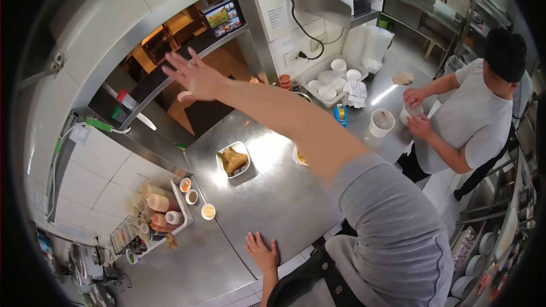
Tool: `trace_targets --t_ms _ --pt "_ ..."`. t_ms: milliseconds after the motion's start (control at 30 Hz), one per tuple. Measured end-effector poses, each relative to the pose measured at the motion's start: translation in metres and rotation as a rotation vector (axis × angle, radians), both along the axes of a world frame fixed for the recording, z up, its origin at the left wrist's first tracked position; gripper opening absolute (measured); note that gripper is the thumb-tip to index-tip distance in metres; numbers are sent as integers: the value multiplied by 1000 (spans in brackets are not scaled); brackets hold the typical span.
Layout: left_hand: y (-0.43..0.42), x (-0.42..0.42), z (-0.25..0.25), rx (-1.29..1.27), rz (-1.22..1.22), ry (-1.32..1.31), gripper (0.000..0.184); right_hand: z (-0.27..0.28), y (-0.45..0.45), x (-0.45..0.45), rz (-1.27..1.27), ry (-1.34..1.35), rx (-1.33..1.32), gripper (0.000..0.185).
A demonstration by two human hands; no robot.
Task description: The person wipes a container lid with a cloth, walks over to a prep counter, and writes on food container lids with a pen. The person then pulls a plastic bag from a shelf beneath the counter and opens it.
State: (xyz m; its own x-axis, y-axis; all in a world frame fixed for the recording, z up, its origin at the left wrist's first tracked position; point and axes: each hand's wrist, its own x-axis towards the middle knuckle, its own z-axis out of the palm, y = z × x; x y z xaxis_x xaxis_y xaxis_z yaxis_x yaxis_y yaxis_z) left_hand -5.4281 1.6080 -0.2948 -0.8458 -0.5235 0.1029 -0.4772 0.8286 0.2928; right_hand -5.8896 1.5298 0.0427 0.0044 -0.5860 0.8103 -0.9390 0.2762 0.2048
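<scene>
My right hand (196,77) is raised in front of the pass-through window (250,51), fingers spread and nothing visible in them. Its arm stretches across the steel counter (278,204). My left hand (263,252) lies flat on the counter's near side, fingers apart. Between the two hands stands a white square bowl (246,167) with browned, fried-looking food (234,160) on a green leaf. A second dish (298,158) with yellowish food shows only partly, since my right forearm covers the rest.
Sauce bottles (159,203) crowd a white tray at left, beside small cups (208,211). A basket of bowls (327,82), a blue tape dispenser (340,115) and a white tub (381,123) stand farther right. A co-worker (472,102) handles another tub there. A screen (223,18) hangs in the window.
</scene>
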Motion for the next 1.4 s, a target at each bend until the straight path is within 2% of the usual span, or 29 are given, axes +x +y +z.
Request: trace_targets --t_ms 67,167,267,300,400,500,533,567,633,700,767,800,833,867,900,933,967,1000,1033,1067,1100,1133,1167,1200,1233,1300,1400 --pt "-1 0 -2 -3 -3 -6 70 21 -30 -13 -66 -25 -122 95" --pt "-2 -1 1 12 4 -9 72 8 -64 -36 -173 -308 137 99" --pt "-2 -3 -1 25 6 5 73 23 -75 -40 -254 -560 385 100" --pt "-2 -2 -1 26 7 10 74 18 -67 -34 -239 -394 193 99" --pt "-2 -3 2 81 19 11 82 20 -43 -29 -367 -295 376 96" --pt "7 -4 18 150 69 178 92 28 -25 -17 -240 -361 388 86" --pt "7 -5 17 140 73 155 94 25 -16 -10 -196 -366 387 84" --pt "6 -5 15 133 75 129 96 3 -16 -12 -133 -191 274 73" --pt "6 -2 14 105 67 49 98 -30 18 15 37 -137 213 64" --pt "5 -6 14 54 43 -48 98 -64 79 57 347 -273 140 57" --pt "-4 -3 -3 54 24 -99 95 -126 130 79 390 -299 302 53" --pt "-10 -4 -14 54 8 -119 94 -160 162 91 421 -328 229 42" --pt "-15 -7 -21 76 -24 -85 92 -166 210 114 386 -445 255 37" --pt "-20 -8 -27 101 -51 -58 90 -191 252 133 280 -628 246 33" --pt "-22 -10 -31 129 -72 -36 89 -210 292 152 234 -697 151 32" --pt "-19 -13 -27 114 -153 -71 86 -215 333 177 108 -729 83 35" --pt "-14 -16 -16 99 -228 -106 84 -239 373 204 -91 -842 3 39" --pt "-10 -22 -7 81 -300 -141 82 -267 414 223 -162 -887 -134 45" --pt "-5 -29 -4 86 -418 -126 78 -287 453 258 -515 -929 -120 50" --pt "3 -36 0 95 -535 -109 74 -324 496 285 -653 -849 -243 53" --pt "11 -42 3 106 -651 -95 71 -315 526 323 -810 -1039 -316 61" --pt "18 -50 2 254 -712 -26 65 -381 577 369 -1143 -1042 -263 64" --pt "25 -62 -4 406 -766 46 60 -448 639 432 -1328 -1194 -243 61" --pt "36 -74 -1 559 -816 123 55 -485 690 502 -1603 -1584 -15 61" --pt "48 -85 4 717 -825 89 49 -515 729 564 -1764 -1834 198 56" --pt "73 -118 24 1009 -839 27 38 -516 757 661 -1908 -2187 395 47" --pt "106 -161 42 693 -1095 284 24 -503 744 715 -1927 -2389 310 35"
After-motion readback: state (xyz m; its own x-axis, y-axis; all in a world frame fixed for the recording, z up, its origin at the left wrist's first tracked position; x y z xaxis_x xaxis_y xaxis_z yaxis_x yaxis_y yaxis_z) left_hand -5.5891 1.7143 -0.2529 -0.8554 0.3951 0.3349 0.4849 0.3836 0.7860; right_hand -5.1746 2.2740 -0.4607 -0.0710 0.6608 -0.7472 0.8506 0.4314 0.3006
